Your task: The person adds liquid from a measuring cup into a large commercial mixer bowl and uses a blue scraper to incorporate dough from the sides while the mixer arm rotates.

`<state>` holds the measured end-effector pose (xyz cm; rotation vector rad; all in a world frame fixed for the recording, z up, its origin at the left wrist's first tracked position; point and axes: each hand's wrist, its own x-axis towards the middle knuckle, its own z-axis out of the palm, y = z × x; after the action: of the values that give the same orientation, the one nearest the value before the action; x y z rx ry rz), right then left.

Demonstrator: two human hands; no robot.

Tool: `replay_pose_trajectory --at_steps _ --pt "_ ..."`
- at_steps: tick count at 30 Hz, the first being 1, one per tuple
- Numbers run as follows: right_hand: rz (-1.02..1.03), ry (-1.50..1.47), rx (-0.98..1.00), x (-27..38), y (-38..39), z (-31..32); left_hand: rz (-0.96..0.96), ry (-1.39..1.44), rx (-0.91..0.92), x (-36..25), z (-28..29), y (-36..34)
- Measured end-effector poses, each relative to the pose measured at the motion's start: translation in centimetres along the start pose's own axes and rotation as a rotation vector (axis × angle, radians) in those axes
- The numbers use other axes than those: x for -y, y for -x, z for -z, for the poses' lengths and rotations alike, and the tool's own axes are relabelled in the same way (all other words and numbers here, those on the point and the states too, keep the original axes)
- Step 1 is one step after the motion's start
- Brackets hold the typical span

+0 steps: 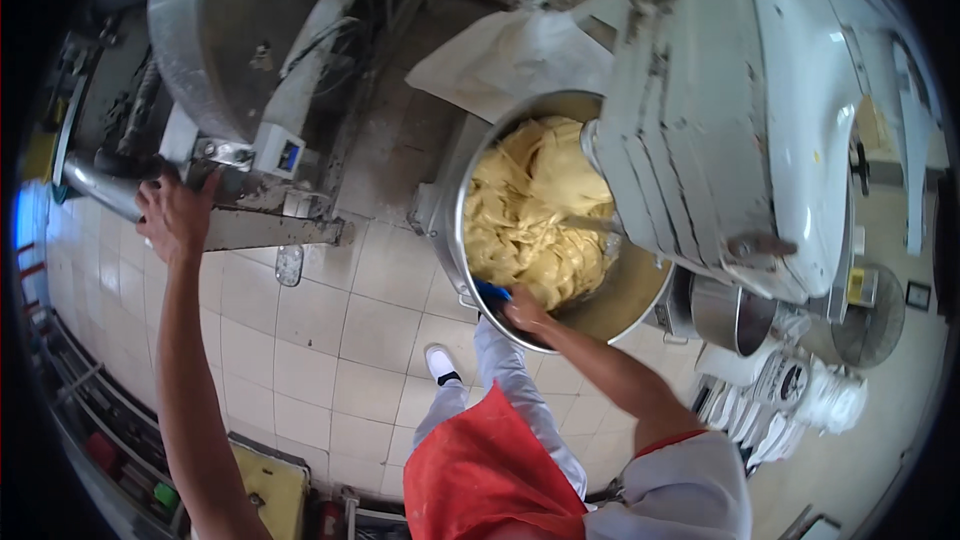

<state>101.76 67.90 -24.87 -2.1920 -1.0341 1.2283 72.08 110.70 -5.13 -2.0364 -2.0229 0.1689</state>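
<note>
A large steel mixing bowl (640,312) holds a mass of pale yellow dough (535,205), soft and folded. My right hand (527,313) is inside the bowl at its near edge, closed on a blue dough scraper (492,290) beside the dough. A metal mixer arm (592,224) reaches down into the dough. Off to the left, my left hand (178,215) lies with fingers spread on the edge of a metal machine (220,230), beside a rounded steel bar (100,188). Nothing is held in it.
The tall white mixer head (700,120) overhangs the bowl's right side. A white sheet (515,60) hangs behind the bowl. At right are a smaller steel bowl (733,315) and white bags (820,390). A yellow-topped surface (268,490) is at lower left; the floor (375,330) is tiled.
</note>
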Motion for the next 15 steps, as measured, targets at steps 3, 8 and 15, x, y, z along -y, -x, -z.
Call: replay_pose_trajectory --at_steps 3,8,15 --pt "-0.088 -0.071 -0.426 3.1 -9.4 -6.4 0.001 -0.032 0.016 1.3 -0.2 -0.6" --pt "-0.017 0.300 -0.734 -2.2 -25.0 -5.3 0.012 -0.019 0.000 0.8 -0.9 -0.9" --pt "-0.512 0.115 -0.684 0.5 -28.1 2.2 -0.031 0.000 -0.003 -1.5 -1.2 -0.9"
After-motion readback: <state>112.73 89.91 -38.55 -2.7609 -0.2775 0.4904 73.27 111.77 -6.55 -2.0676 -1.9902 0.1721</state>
